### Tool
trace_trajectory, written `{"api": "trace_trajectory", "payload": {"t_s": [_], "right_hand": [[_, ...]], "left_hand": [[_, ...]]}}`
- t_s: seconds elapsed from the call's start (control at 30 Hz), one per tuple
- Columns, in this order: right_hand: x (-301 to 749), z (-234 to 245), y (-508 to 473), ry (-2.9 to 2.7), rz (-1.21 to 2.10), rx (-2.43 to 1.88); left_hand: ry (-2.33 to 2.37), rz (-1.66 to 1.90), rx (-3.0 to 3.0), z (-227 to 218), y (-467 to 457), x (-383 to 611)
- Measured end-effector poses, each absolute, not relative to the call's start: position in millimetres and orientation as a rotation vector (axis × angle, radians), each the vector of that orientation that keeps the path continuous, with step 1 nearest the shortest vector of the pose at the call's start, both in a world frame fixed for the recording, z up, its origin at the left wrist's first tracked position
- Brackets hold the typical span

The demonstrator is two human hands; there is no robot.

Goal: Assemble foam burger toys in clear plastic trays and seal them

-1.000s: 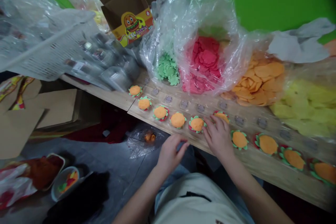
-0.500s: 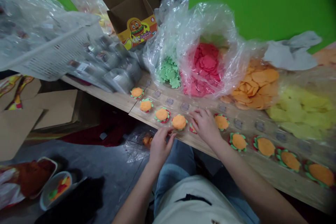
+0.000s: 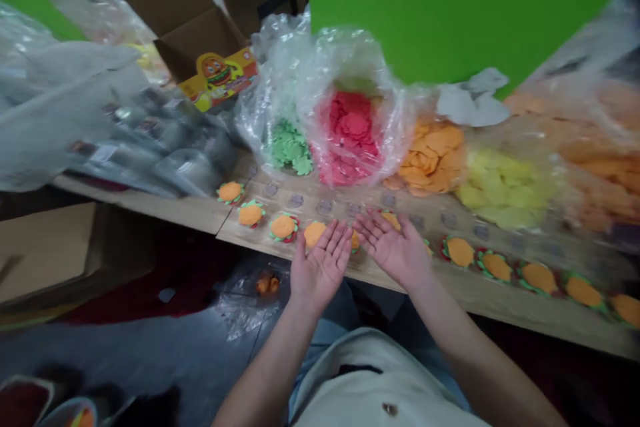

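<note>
The person's two bare forearms reach out from the lap, and both hands are turned palm up side by side, just above the near edge of a long wooden board (image 3: 190, 211). The left hand (image 3: 320, 267) and the right hand (image 3: 395, 250) are close together, with their fingertips angled toward each other. Twelve felt burger pieces (image 3: 283, 227) sit in a row along the board. Four lie left of the gap between the hands, three are partly hidden around the right hand, and five run off to the right. Behind them is a row of small grey metal fittings (image 3: 325, 205). All ten fingers are open and spread, and neither hand grips anything. The left fingers (image 3: 330, 240) lie over the orange top of the fourth piece, but I can't tell whether they touch it. The right fingers (image 3: 377, 227) are just above the next pieces, with the same doubt. Beyond the board, five clear plastic bags hold loose cut-outs: green (image 3: 290, 150), red (image 3: 350, 127), orange (image 3: 433, 157), yellow (image 3: 505, 187) and more orange (image 3: 590, 147). A printed burger carton (image 3: 217, 80) stands to the left.
</note>
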State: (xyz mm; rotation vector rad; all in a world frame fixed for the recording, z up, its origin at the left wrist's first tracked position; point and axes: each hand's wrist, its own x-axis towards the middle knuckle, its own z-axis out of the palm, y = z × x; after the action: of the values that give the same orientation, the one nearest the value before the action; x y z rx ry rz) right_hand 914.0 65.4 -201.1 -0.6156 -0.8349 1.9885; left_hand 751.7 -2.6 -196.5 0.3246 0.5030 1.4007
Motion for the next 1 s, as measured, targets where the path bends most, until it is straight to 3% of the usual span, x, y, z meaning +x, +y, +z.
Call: {"api": "trace_trajectory", "payload": {"t_s": [0.27, 0.47, 0.63, 0.73, 0.9, 1.0], "right_hand": [[1009, -219, 52, -0.353, 1.84, -0.596], [1153, -229, 47, -0.482, 1.093, -1.186], [1253, -221, 50, -0.537, 0.911, -1.313], [1266, -198, 93, -1.013, 0.747, -1.45], [1204, -116, 196, -1.841, 0.076, -1.471], [1161, -81, 251, -1.871, 0.022, -1.481]], "left_hand": [[0.362, 1.166, 0.159, -203, 22, 825], [0.391, 0.99, 0.243, -201, 41, 893], [0.518, 0.86, 0.27, -185, 47, 937], [0.565, 0.884, 0.321, -177, 55, 951], [0.64, 0.956, 0.356, -171, 70, 965], [0.71, 0.951, 0.381, -175, 78, 971]]}}
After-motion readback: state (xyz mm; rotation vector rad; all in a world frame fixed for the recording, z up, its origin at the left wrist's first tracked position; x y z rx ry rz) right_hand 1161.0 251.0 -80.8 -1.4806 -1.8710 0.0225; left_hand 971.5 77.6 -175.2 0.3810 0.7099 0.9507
